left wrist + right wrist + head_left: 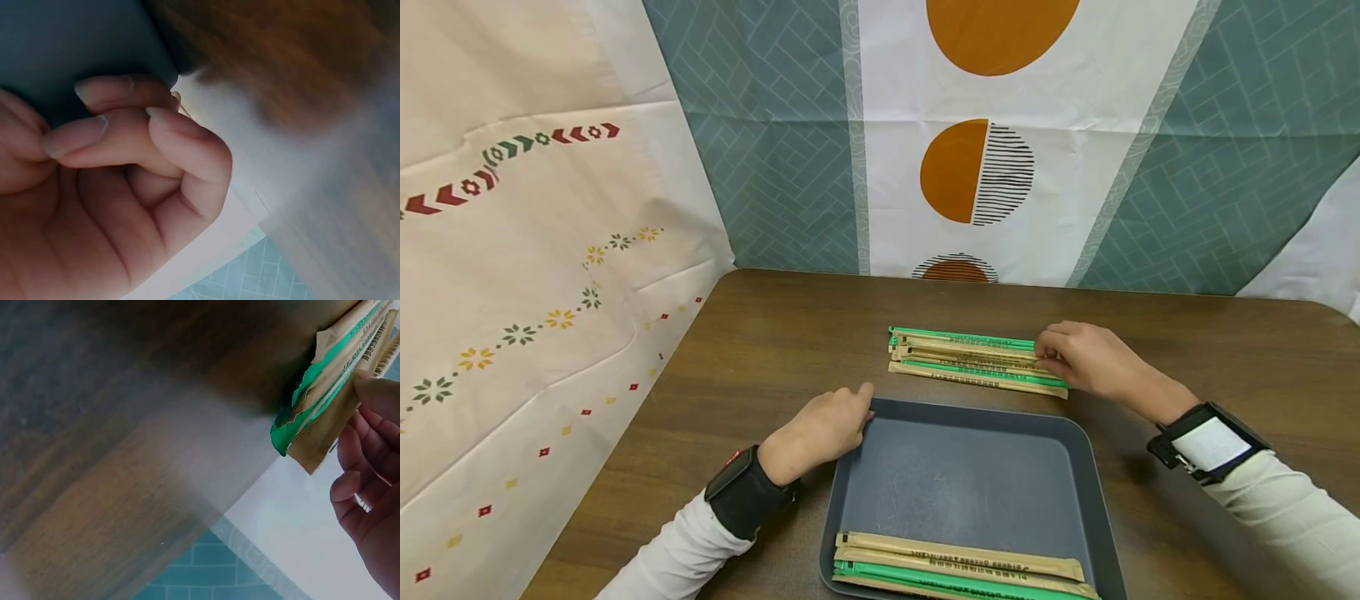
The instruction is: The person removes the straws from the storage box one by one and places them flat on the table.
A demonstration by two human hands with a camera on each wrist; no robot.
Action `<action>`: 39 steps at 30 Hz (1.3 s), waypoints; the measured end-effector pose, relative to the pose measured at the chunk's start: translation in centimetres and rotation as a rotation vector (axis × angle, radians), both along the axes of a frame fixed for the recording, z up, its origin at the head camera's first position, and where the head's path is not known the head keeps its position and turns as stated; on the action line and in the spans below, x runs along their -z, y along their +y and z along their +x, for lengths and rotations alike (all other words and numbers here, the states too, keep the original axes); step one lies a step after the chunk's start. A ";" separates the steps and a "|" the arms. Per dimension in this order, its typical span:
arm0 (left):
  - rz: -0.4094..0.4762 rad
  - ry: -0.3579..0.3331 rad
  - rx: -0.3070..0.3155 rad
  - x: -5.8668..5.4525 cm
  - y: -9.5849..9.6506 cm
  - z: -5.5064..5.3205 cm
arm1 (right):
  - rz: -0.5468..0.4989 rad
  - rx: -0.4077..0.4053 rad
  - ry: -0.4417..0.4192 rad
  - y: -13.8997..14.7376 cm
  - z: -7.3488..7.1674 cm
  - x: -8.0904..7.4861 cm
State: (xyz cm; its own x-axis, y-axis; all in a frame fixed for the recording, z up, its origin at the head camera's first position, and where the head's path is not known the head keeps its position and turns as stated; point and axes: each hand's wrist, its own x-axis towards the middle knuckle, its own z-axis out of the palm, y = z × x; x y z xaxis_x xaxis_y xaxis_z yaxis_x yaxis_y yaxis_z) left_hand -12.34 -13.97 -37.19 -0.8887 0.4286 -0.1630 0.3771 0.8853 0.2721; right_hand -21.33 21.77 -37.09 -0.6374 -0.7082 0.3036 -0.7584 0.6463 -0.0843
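Observation:
My left hand (823, 429) is at the far left corner of a dark grey baking tray (962, 475); in the left wrist view its curled fingers (119, 131) grip the rim. Beyond the tray, slim paper-wrapped chopstick packets (962, 379), some brown and some green, lie side by side in a pile on the table. At that pile's right end is my right hand (1086, 358). Its thumb and fingers pinch a brown chopstick packet (328, 428), with green and brown ones right beside it in the right wrist view.
Several more brown and green chopstick packets (958, 557) lie along the tray's near side. The wooden table (775, 333) ends at the back against a patterned cloth (790, 167). A cream cloth (550, 275) hangs along the left side.

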 end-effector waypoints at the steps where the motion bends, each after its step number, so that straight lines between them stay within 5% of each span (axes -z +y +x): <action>1: 0.001 0.001 0.002 0.0 0.0 0.0 | 0.002 0.004 -0.004 0.0 0.0 0.0; 8: -0.001 -0.010 0.000 0.0 0.0 0.0 | 0.006 -0.019 -0.010 0.0 -0.1 0.3; 21: -0.015 -0.007 0.000 -0.2 0.2 0.0 | -0.098 -0.153 0.168 -0.2 1.0 -0.1; 28: -0.008 0.004 0.003 -0.4 0.2 -0.1 | -0.162 -0.242 0.226 -1.9 5.9 -2.2; 33: -0.012 -0.003 -0.008 -0.6 0.1 -0.1 | -0.125 -0.311 0.088 -3.3 10.7 -2.6; 39: -0.001 0.003 -0.002 -0.1 0.0 0.1 | -0.061 -0.385 0.021 -4.1 13.7 -1.8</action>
